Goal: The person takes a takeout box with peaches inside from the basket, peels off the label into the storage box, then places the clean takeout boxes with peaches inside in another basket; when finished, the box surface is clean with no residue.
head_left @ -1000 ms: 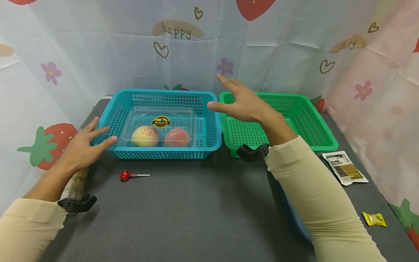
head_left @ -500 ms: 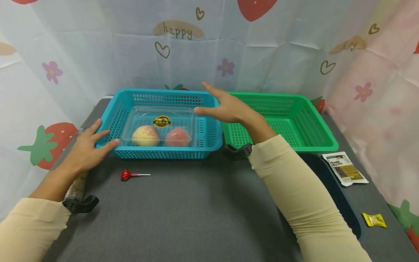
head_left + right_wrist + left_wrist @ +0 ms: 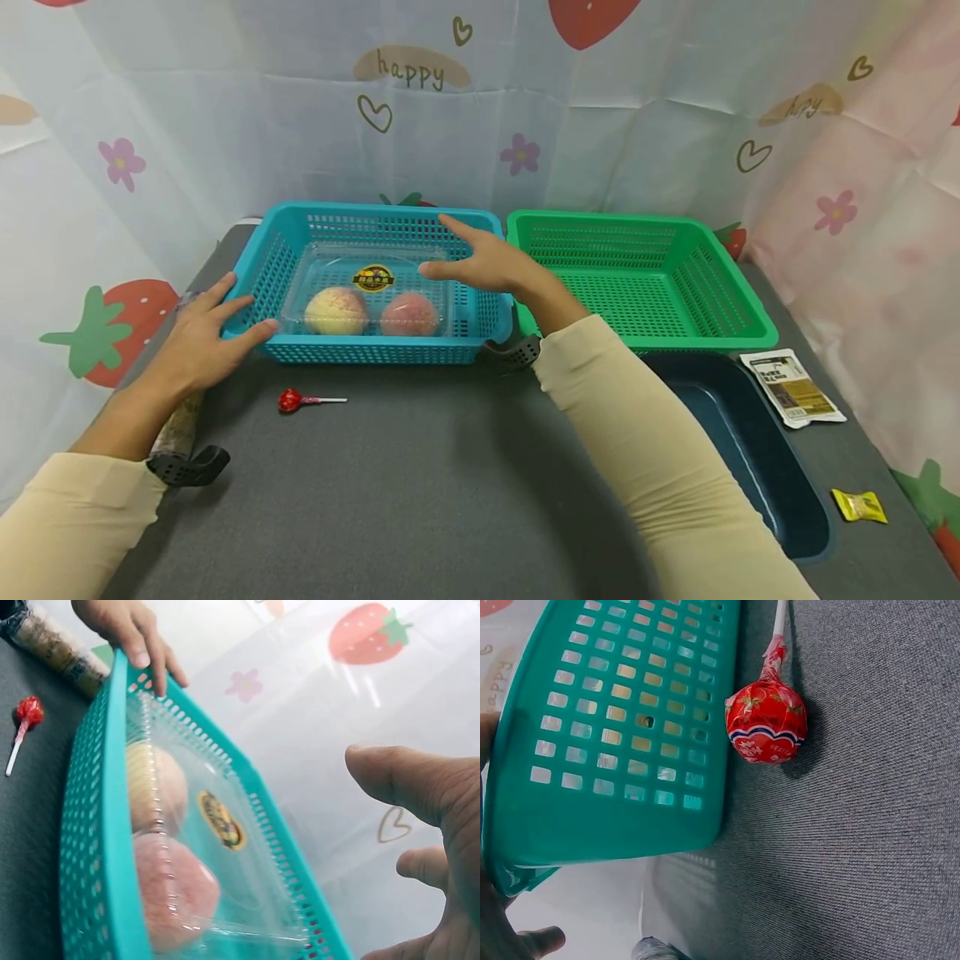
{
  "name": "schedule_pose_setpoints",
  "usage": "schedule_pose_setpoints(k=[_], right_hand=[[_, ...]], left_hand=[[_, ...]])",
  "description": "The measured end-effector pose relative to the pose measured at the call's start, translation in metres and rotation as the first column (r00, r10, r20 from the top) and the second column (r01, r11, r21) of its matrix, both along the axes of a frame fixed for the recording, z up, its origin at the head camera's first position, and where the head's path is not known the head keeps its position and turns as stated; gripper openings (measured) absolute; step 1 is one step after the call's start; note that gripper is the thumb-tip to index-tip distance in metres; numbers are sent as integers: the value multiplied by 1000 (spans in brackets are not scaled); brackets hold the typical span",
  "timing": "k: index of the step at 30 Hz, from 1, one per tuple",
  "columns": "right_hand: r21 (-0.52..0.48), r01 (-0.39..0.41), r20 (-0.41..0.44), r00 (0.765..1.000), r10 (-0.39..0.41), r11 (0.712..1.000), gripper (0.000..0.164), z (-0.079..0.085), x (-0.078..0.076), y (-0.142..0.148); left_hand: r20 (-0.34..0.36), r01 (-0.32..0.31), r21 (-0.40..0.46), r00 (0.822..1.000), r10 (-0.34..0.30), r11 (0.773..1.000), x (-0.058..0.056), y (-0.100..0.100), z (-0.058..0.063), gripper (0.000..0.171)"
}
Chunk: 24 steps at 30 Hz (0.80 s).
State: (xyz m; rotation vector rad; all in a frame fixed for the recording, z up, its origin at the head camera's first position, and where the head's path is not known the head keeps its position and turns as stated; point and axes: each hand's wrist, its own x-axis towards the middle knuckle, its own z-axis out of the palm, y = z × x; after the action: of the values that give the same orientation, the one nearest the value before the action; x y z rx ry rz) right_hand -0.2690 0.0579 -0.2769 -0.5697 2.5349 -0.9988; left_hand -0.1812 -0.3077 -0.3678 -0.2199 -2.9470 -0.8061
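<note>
In the head view my left hand (image 3: 197,343) lies at the left front corner of the blue basket (image 3: 375,353). Its fingers reach over the rim, and the right wrist view shows them draped there. My right hand (image 3: 483,262) hovers with spread fingers over the basket's right end, holding nothing. Beneath it, inside the basket, is a clear plastic box (image 3: 300,279) with a black and gold label. Through the lid show a pale yellow peach-like fruit (image 3: 336,311) and a pink one (image 3: 408,314).
A green basket (image 3: 750,343) adjoins on the right, before it a dark blue tray (image 3: 813,508). A white pouch (image 3: 791,387) and a yellow wrapped candy (image 3: 859,506) lie right. A red lollipop (image 3: 289,401) lies up front; a long wrapped package (image 3: 178,425) sits under the left forearm.
My right hand has moved left and down, from above the green basket to over the plastic box. My left hand has shifted slightly right, onto the blue basket's corner.
</note>
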Motion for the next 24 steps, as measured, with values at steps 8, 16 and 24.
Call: schedule_pose_setpoints(k=[8, 16, 24], right_hand=[[-22, 78, 89, 993, -76, 997, 87, -21, -5, -15], [-54, 143, 200, 971, -129, 988, 90, -41, -10, -27], [-63, 168, 236, 960, -149, 984, 92, -56, -12, -32]], left_hand=[[4, -15, 0, 1000, 15, 1000, 0, 1, 0, 76], [-5, -17, 6, 1000, 17, 1000, 0, 0, -1, 76], [-5, -22, 7, 1000, 22, 1000, 1, 2, -2, 77]])
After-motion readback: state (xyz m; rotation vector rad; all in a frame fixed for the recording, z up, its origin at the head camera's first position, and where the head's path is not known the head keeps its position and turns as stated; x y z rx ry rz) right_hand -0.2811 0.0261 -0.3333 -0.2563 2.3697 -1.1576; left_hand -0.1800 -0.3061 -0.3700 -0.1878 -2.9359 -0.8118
